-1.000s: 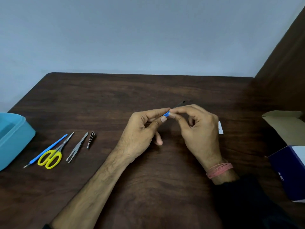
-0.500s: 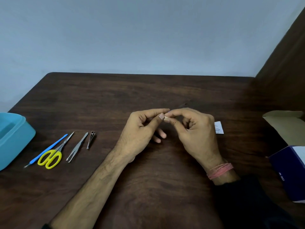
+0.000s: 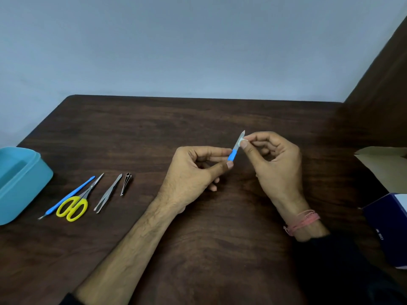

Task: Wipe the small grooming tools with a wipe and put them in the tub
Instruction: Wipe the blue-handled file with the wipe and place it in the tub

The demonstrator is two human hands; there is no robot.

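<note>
The dark wooden table (image 3: 198, 119) carries a teal tub (image 3: 24, 183), yellow-handled scissors (image 3: 76, 203), tweezers (image 3: 108, 193) and nail clippers (image 3: 126, 183).

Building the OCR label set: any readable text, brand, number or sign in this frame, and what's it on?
dark blue box: small pale marking on its side, too blurred to read.
brown cardboard flap: no print visible.
teal tub: no label visible.
Tools on the table and the blue-handled file held in the hands: no markings that can be made out.
So nothing readable in this frame.
</note>
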